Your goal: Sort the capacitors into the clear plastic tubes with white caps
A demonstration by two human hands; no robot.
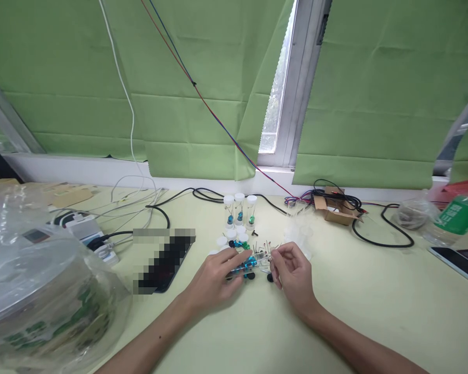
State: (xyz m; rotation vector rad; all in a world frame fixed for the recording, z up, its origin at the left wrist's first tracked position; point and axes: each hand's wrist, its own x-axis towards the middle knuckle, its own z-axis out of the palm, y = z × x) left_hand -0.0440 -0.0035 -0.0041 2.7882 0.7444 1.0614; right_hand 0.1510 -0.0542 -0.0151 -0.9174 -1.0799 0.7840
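Observation:
My left hand is closed around a clear plastic tube that lies on its side with blue pieces in it. The tube's end points toward my right hand, whose thumb and fingers pinch a thin metal pin. Whether the pin enters the tube cannot be made out. Just beyond my hands lie a heap of small metal pins and some blue and green pieces. Round black pieces lie close to my fingers. White caps sit before three upright white-capped vials holding blue or green pieces.
A phone and a power strip lie left, beside a large plastic-wrapped round container. Black cables and a small cardboard box are at the back right. A green-labelled bottle and phones lie far right.

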